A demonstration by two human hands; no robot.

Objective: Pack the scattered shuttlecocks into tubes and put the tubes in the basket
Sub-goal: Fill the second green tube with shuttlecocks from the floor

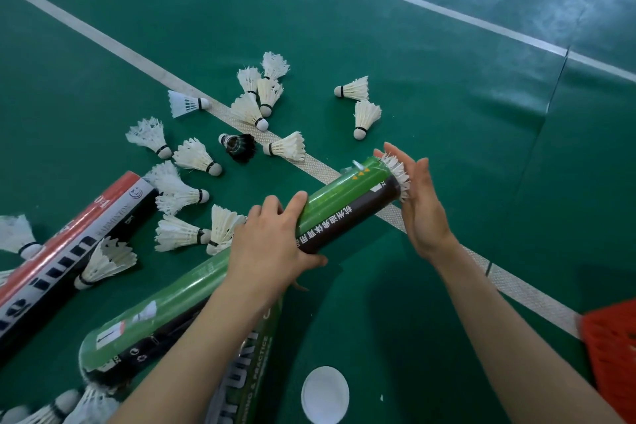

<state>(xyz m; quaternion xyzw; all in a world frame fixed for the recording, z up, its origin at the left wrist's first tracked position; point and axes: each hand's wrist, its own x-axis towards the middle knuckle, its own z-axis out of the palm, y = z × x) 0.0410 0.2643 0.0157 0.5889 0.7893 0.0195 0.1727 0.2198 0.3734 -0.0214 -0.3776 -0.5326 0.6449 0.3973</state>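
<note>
Tube (344, 203), green, held slantwise over the floor (447, 96): my left hand (272, 248) grips its middle, fingers curled round it. My right hand (420, 206), fingers straight, presses its palm on the shuttlecock (399, 172) protruding from the far mouth. Loose shuttlecocks (247, 110) lie scattered beyond; a white cap (325, 394) lies near me; I see the basket (612, 348) at the right edge.
</note>
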